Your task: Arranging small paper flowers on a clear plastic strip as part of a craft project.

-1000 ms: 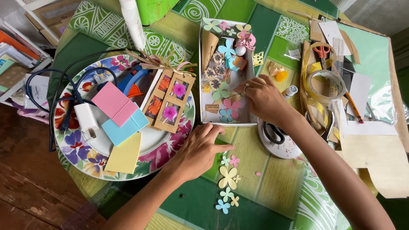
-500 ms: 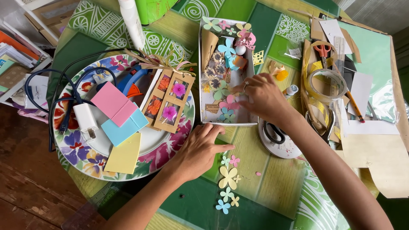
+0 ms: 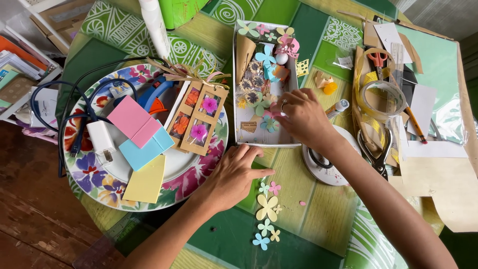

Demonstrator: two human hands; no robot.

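My right hand (image 3: 301, 117) reaches into a white rectangular tray (image 3: 238, 92) full of paper flowers, its fingertips pinched on a small pink paper flower (image 3: 274, 110). My left hand (image 3: 235, 174) rests flat, fingers apart, on the green and yellow table between a large floral plate (image 3: 196, 177) and a row of small paper flowers (image 3: 267, 208) laid on the table. It holds nothing.
The plate carries pink, blue and yellow foam sheets (image 3: 144, 149), a white charger (image 3: 101, 138) with a blue cable, and a cardboard frame with pressed flowers (image 3: 198, 118). To the right lie a tape roll (image 3: 383, 99), scissors (image 3: 378, 60), pliers (image 3: 376, 152) and paper sheets.
My right hand has shifted slightly left inside the tray and now pinches a pink flower. My left hand stays in place.
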